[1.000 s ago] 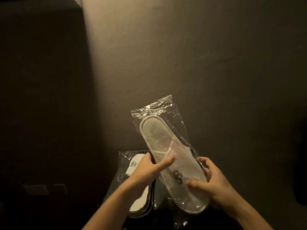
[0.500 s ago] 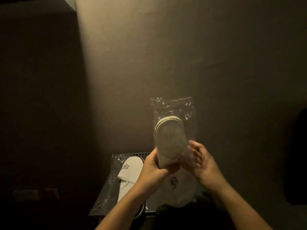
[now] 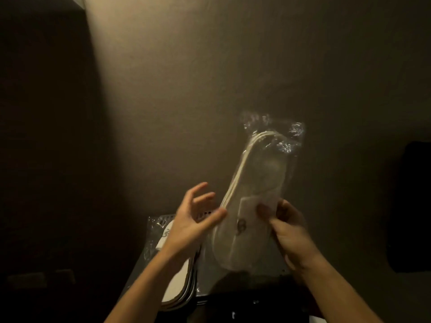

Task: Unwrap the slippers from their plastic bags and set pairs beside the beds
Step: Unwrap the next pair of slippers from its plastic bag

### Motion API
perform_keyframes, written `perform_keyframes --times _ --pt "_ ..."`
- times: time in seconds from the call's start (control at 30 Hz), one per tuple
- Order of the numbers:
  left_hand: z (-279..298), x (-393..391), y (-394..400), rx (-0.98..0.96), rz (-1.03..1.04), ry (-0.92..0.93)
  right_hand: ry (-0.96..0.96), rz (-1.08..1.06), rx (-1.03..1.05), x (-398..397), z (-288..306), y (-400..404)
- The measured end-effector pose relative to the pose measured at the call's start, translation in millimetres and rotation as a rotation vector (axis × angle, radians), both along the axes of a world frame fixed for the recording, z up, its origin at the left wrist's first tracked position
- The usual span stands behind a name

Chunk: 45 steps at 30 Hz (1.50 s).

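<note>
A pair of white slippers sealed in a clear plastic bag (image 3: 256,183) is held up in front of a dim wall, heel end up and tilted right. My right hand (image 3: 286,229) grips it at mid-length, thumb over the strap with the dark logo. My left hand (image 3: 193,220) is just left of the bag, fingers spread, the thumb close to or touching its edge. Below my left forearm lies a second bagged pair of white slippers (image 3: 177,276) on a dark surface.
A grey perforated metal surface (image 3: 275,257) lies under the packs, with a black edge in front. The plain wall (image 3: 233,66) fills the view behind. A dark shape (image 3: 412,206) sits at the right edge. The left side is in deep shadow.
My left hand has let go of the bagged pair and opened. The pack has swung to the right and now shows its side, held by my right hand alone.
</note>
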State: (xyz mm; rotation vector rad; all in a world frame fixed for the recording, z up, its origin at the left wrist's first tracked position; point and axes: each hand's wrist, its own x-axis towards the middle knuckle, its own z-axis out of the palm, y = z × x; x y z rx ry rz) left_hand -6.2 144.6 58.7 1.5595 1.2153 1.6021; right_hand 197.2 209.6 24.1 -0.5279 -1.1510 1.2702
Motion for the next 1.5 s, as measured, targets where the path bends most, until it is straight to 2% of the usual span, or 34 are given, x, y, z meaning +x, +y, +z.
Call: perform_keyframes --times 0.13,0.3,0.43,0.57,0.63,0.7,0.77,0.83,0.87,0.97,1.03,1.2,1.5 --pt "4 -17 -21 0.003 0.130 -0.227 0.356 0.109 -0.264 2 12 0" --pt "-30 11 -29 -0.038 -0.034 -0.533 0.480 0.207 -0.455 -18 23 -11" --pt "-60 46 -34 -0.024 -0.203 -0.695 0.464 0.264 -0.538 -50 24 -37" --pt "-65 60 -30 0.003 -0.106 -0.751 0.401 0.315 -0.592 -77 19 -59" --pt "-54 57 -31 -0.014 -0.094 -0.847 0.314 0.277 -0.561 -86 15 -67" --pt "-40 48 -33 -0.031 -0.109 -0.924 0.165 0.295 -0.427 -85 11 -74" --pt "-28 31 -35 0.034 -0.064 -0.905 -0.150 0.286 -0.179 -69 2 -69" --pt "-19 10 -36 0.114 -0.037 -0.921 -0.407 0.210 -0.041 -37 -8 -44" --pt "-17 0 -37 0.146 -0.017 -0.930 -0.408 0.143 -0.029 -20 -8 -30" --pt "-15 -12 -38 0.172 0.035 -0.897 -0.096 0.009 -0.096 20 1 2" --pt "-13 -12 -38 0.142 0.063 -0.861 -0.031 0.007 -0.083 27 13 9" --pt "-14 -9 -32 0.065 0.078 -0.844 -0.127 0.057 0.055 20 24 0" --pt "-16 1 -30 -0.023 0.034 -0.750 -0.336 0.201 -0.031 14 31 9"
